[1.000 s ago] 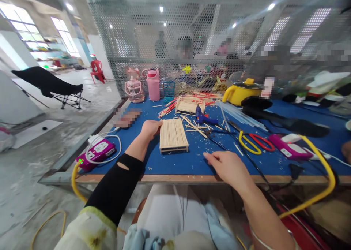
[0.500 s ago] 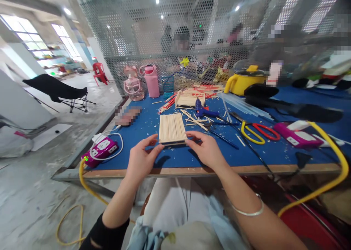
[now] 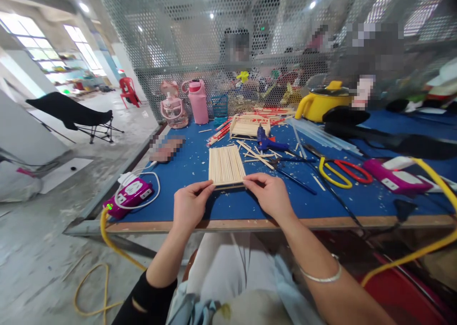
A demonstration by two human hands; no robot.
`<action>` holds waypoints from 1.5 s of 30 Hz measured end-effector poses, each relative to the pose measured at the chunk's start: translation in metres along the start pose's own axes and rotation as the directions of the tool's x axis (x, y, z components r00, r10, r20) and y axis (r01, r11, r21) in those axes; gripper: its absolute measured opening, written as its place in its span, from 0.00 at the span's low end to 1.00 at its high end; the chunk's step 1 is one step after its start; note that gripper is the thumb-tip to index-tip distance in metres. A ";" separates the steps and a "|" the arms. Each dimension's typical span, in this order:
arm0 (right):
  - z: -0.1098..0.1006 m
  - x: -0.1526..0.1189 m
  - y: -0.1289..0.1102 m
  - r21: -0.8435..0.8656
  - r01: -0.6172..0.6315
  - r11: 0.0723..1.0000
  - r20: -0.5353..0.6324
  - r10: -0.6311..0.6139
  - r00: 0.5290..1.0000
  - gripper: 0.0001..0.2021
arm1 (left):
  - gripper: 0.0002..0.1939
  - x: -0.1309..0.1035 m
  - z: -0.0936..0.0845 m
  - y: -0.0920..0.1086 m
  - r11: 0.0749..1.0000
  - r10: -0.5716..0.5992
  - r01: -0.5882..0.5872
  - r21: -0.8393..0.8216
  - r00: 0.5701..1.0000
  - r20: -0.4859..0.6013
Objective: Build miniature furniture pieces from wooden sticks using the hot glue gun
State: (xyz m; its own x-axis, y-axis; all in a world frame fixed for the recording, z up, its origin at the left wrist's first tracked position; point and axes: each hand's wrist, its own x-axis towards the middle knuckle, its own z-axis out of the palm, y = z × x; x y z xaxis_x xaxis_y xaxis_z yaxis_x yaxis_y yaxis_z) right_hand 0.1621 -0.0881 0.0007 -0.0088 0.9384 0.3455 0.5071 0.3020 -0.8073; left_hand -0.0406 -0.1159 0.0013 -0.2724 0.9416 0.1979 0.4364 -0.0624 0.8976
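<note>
A flat square panel of pale wooden sticks (image 3: 225, 165) lies at the middle of the blue table, with a stick frame along its near edge. My left hand (image 3: 193, 201) pinches the near left corner between thumb and index finger. At the near right corner, my right hand (image 3: 268, 194) pinches the edge the same way. Behind the panel stands a second stick piece with low railings (image 3: 250, 127). A blue glue gun (image 3: 269, 140) and loose sticks (image 3: 255, 154) are just to the right of the panel.
Yellow-and-red-handled scissors (image 3: 335, 173), pliers (image 3: 293, 177) and clear glue sticks (image 3: 324, 137) lie right. Purple power strips (image 3: 130, 195) sit at both sides. Pink bottles (image 3: 198, 102), a yellow pot (image 3: 323, 103) and a mesh screen (image 3: 193, 39) stand behind. A person is beyond the mesh.
My left thumb and index finger have closed on the panel's near left corner. My right fingers remain at the right corner. The view has shifted slightly.
</note>
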 end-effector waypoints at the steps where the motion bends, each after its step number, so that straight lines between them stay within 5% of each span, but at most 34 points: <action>1: 0.001 0.000 0.000 -0.005 0.001 1.000 -0.007 -0.001 1.000 0.09 | 0.11 0.000 0.001 0.000 1.000 0.001 -0.001 0.011 1.000 -0.004; 5: 0.000 -0.001 -0.003 0.023 0.030 0.999 -0.009 -0.030 1.000 0.07 | 0.13 0.000 0.002 0.000 0.999 -0.020 0.021 -0.044 1.000 0.013; 9: -0.003 -0.018 -0.024 0.126 0.126 0.984 0.035 -0.132 0.991 0.06 | 0.16 -0.005 -0.005 0.006 0.954 -0.077 0.092 -0.285 0.995 0.062; 15: -0.012 -0.053 -0.062 0.274 0.290 0.917 0.271 -0.363 0.892 0.17 | 0.18 0.010 -0.022 0.012 0.835 -0.162 0.159 -0.527 0.986 0.042; 18: -0.018 -0.057 -0.061 0.243 0.259 0.935 0.315 -0.329 0.890 0.15 | 0.18 0.037 -0.026 0.010 0.845 -0.197 0.247 -0.474 0.968 0.154; 22: -0.032 -0.054 -0.043 0.105 0.242 0.965 0.237 -0.261 0.936 0.05 | 0.21 0.082 -0.023 0.004 0.900 -0.227 0.351 -0.260 0.884 0.408; 29: -0.068 0.001 -0.007 -0.342 0.053 0.938 -0.022 -0.064 0.998 0.20 | 0.19 0.127 -0.009 0.003 0.920 -0.205 0.357 -0.161 0.789 0.579; 34: -0.064 0.072 0.018 -0.713 0.103 0.694 0.187 0.047 0.981 0.09 | 0.18 0.131 0.001 0.001 0.899 -0.182 0.387 -0.207 0.759 0.625; 37: -0.056 0.091 0.026 -0.757 0.160 0.634 0.278 0.091 0.956 0.05 | 0.18 0.127 0.001 -0.002 0.877 -0.158 0.403 -0.261 0.756 0.636; 41: -0.057 0.092 0.032 -0.765 0.161 0.624 0.262 0.073 0.962 0.12 | 0.21 0.124 -0.006 -0.002 0.837 -0.147 0.436 -0.330 0.761 0.632; 45: -0.068 0.090 0.036 -0.695 0.157 0.702 0.227 0.007 0.974 0.14 | 0.21 0.127 -0.012 0.001 0.826 -0.189 0.474 -0.305 0.743 0.642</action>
State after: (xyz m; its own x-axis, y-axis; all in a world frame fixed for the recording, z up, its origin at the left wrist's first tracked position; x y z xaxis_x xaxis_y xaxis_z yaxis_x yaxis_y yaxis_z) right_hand 0.2378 -0.0047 0.0354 -0.2005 0.9541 0.2226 0.9535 0.2422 -0.1795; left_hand -0.0851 -0.0001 0.0324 0.2661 0.9237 -0.2757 -0.0302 0.2939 0.9554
